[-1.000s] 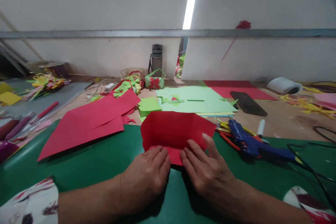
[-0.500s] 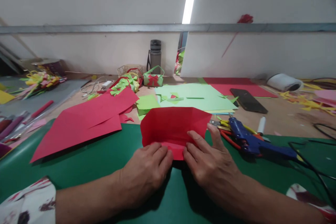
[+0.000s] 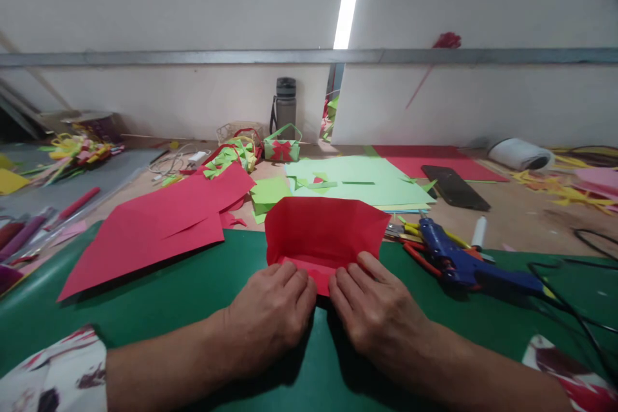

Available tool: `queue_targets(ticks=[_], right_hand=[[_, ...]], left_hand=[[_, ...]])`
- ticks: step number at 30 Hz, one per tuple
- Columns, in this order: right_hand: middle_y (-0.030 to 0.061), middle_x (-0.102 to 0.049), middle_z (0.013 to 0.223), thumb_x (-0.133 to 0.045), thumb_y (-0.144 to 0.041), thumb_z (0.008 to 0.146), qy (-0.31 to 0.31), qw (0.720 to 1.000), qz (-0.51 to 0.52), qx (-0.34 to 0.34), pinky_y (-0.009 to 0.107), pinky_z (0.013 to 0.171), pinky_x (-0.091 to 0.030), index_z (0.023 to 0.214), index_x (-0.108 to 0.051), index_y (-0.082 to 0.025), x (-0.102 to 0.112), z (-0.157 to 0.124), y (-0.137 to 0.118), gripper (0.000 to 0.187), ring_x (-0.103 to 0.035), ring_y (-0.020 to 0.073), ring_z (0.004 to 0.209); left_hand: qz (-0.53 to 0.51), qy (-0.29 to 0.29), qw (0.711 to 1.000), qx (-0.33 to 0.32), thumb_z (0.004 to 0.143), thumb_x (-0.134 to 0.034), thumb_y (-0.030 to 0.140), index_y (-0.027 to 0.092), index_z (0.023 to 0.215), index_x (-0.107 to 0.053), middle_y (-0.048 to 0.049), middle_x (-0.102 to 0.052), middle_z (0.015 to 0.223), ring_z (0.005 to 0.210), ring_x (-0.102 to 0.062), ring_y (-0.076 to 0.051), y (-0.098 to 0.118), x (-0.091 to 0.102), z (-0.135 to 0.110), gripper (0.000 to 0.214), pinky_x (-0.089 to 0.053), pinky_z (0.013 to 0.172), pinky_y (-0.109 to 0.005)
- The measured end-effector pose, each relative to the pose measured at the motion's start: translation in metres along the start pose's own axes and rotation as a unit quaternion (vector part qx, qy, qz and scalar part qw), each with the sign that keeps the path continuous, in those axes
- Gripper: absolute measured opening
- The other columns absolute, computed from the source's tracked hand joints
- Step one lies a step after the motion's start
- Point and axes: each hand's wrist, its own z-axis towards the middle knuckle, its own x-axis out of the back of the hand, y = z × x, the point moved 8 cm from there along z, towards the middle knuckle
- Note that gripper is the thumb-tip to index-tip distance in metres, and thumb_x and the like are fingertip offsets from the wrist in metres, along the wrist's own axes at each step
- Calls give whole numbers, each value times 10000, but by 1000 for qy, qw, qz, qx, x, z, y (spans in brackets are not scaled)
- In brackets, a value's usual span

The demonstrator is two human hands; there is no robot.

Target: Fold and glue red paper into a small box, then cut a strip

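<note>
A folded piece of red paper stands in front of me on the green mat, its back panel upright and its near edge low. My left hand is closed on the near left part of that edge, fingers curled over it. On the near right part, my right hand grips the same edge with bent fingers. A short stretch of red paper shows between the two hands. Both thumbs are largely hidden, and so is the underside of the fold.
Red sheets lie at left. Behind are pale green sheets, a small green paper basket and a bottle. To the right lie a blue glue gun with its black cable, pliers and a phone.
My right hand has shifted slightly left, and its raised finger has come down onto the paper. The paper's left side has drawn inward a little. My left hand stays nearly in place.
</note>
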Motion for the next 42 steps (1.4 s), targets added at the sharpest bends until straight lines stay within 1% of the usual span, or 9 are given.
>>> queue_targets(ticks=[4, 9, 13, 20, 25, 29, 31, 36, 42], right_hand=[[98, -619, 600, -354, 4, 823, 12, 1000, -1, -21, 416, 809, -382, 656, -672, -115, 4, 1, 3, 379, -503, 191, 573], [100, -627, 626, -364, -4, 826, 11, 1000, 15, -7, 413, 779, -380, 715, -681, -100, 1, 2, -2, 349, -507, 199, 593], [103, -627, 666, -351, -13, 838, 19, 999, 37, -7, 383, 716, -377, 711, -663, -107, 0, 2, -5, 350, -516, 208, 625], [81, -586, 625, -379, 3, 806, -23, 1000, 10, -9, 379, 659, -366, 651, -638, -129, -7, 1, -4, 329, -467, 197, 576], [75, -567, 611, -378, -28, 830, 2, 1000, 19, 9, 379, 654, -358, 725, -659, -108, -1, 2, -5, 310, -459, 196, 562], [81, -570, 600, -375, -13, 819, 1, 1000, 9, 22, 368, 611, -336, 756, -667, -89, 3, 3, -1, 309, -460, 191, 533], [89, -584, 613, -372, 1, 811, 1, 1000, 4, 26, 366, 616, -341, 760, -667, -85, 4, 3, -1, 311, -470, 188, 537], [105, -610, 643, -368, -34, 848, 28, 999, 34, 25, 363, 625, -362, 765, -668, -84, 10, 2, -2, 315, -497, 195, 576], [102, -604, 615, -377, -40, 856, 58, 994, 75, 51, 365, 612, -367, 694, -659, -101, 19, 7, -7, 331, -482, 194, 564]], left_hand=[[19, 23, 999, -18, 921, -302, 86, 103, 843, -576, -77, -536, 698, 606, -470, -203, 2, 8, -2, 286, -429, 521, -335], [12, -4, 1000, -3, 938, -306, 112, 81, 985, -566, -100, -570, 803, 680, -485, -214, 0, 1, -1, 265, -446, 560, -340], [17, 14, 1000, -3, 927, -338, 104, 123, 848, -564, -64, -532, 733, 641, -452, -205, 1, -3, -1, 240, -410, 531, -332], [33, 8, 999, -11, 911, -342, 97, 130, 757, -564, -68, -535, 698, 605, -438, -202, 0, 0, -1, 273, -376, 516, -343], [44, 68, 996, -28, 897, -348, 76, 122, 726, -585, -63, -538, 651, 584, -443, -187, 4, 19, -2, 296, -359, 539, -353], [34, 108, 991, -73, 890, -334, 75, 54, 960, -630, -134, -628, 797, 633, -510, -205, 19, 38, -19, 305, -360, 524, -349], [30, 148, 985, -87, 889, -311, 63, 43, 963, -632, -148, -644, 822, 628, -524, -204, 23, 48, -28, 330, -358, 503, -335], [84, 157, 983, -55, 889, -393, 89, 34, 1020, -622, -163, -654, 945, 723, -558, -225, 11, 41, -22, 270, -405, 525, -325], [49, 156, 986, -28, 892, -425, 90, 60, 934, -634, -98, -599, 791, 643, -469, -185, 5, 33, -10, 215, -335, 504, -320]])
